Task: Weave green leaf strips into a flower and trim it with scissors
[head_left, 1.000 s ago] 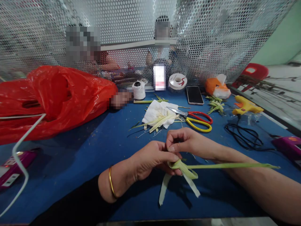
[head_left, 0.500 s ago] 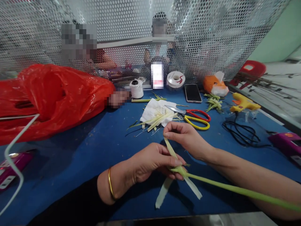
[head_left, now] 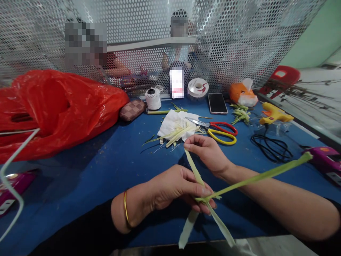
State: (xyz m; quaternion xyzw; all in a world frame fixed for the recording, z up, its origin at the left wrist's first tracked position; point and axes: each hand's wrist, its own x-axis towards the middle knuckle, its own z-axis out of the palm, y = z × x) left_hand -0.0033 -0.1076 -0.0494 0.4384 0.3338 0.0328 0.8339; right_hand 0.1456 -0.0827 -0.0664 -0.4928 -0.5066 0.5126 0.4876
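Note:
My left hand, with a gold bangle on its wrist, pinches a folded knot of pale green leaf strips just above the blue table. My right hand is closed on one strip end and holds it taut, up and away from the knot. A long green strip runs from the knot out to the right over my right forearm. Two pale ends hang down toward the table's near edge.
A red plastic bag fills the left. Behind my hands lie a tissue with leaf scraps, red-and-yellow scissors, a phone, thread spool, ribbon roll, yellow glue gun with black cord. People sit behind the perforated screen.
My right hand has drawn one strip out of the knot and pulled it taut, moving farther from my left hand. The long green strip swung down, then up to the right.

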